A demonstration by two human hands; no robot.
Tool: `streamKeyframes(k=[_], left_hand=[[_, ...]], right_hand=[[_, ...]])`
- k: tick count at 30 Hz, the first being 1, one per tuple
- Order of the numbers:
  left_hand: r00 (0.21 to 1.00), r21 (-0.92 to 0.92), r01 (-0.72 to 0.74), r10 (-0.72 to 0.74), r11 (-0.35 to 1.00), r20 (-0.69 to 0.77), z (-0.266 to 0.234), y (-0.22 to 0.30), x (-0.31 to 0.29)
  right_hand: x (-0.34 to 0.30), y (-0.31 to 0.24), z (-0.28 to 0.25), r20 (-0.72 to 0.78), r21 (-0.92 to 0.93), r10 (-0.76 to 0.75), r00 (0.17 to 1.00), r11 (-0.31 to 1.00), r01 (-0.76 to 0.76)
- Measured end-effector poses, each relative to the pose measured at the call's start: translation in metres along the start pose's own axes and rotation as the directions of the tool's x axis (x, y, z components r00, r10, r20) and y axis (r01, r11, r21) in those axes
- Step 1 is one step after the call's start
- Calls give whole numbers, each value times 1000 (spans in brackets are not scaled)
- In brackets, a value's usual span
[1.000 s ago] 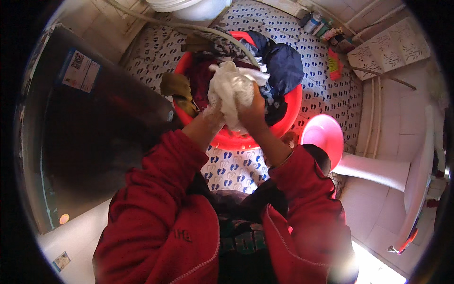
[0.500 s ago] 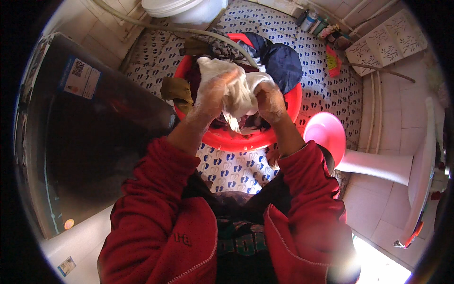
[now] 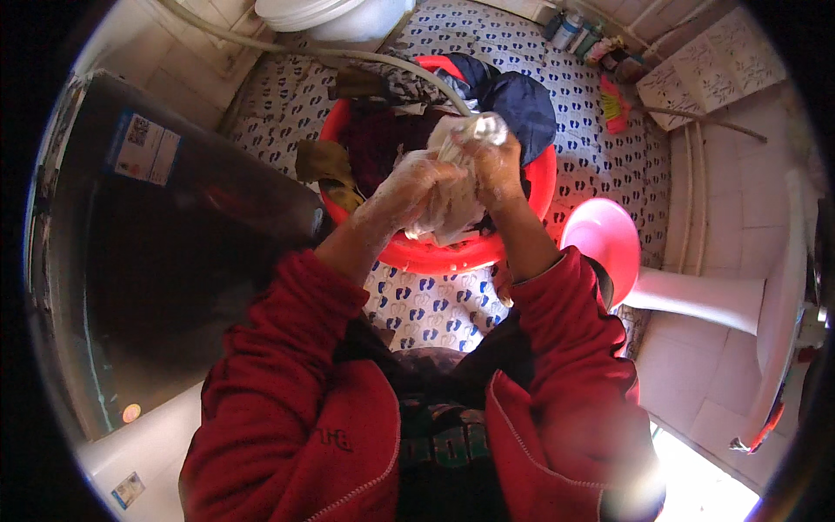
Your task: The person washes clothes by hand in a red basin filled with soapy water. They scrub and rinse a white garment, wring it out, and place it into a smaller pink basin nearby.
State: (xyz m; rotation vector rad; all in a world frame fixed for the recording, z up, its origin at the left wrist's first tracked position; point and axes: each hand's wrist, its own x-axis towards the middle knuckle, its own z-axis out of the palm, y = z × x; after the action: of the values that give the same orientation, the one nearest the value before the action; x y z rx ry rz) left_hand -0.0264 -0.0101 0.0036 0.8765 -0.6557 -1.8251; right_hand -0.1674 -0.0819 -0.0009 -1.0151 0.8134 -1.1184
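A wet white cloth (image 3: 448,211), bunched and dripping with suds, is held over a red basin (image 3: 439,257). My left hand (image 3: 407,184), soapy at the wrist, is closed on its lower left side. Higher up and to the right, my right hand (image 3: 496,170) grips the cloth, with a foamy white end sticking out above the fist. The cloth's exact kind is not clear. Dark maroon laundry (image 3: 378,143) lies in the basin below. A navy garment (image 3: 519,109) hangs over its far right rim, and an olive garment (image 3: 329,170) over the left rim.
A pale hose (image 3: 374,57) runs from the upper left into the basin. To the left stands a dark, glossy appliance-like box (image 3: 200,244). A pink basin (image 3: 600,239) sits at right beside the white pedestal sink (image 3: 696,298). Several bottles (image 3: 570,33) line the far wall near a white toilet (image 3: 330,16).
My right hand has moved up with part of the white cloth, and my left hand has shifted slightly lower. The cloth is more tightly bunched, and more of the maroon laundry shows.
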Motion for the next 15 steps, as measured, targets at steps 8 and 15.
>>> streamKeyframes(k=[8,15], left_hand=[[991,-278,120,-131,953,-22,-19,-29,4],[900,-569,137,138,811,413,-25,-61,22]], right_hand=[[-24,-9,13,112,-306,-221,969,920,245],[-54,43,12,469,-804,-358,807,205,558]])
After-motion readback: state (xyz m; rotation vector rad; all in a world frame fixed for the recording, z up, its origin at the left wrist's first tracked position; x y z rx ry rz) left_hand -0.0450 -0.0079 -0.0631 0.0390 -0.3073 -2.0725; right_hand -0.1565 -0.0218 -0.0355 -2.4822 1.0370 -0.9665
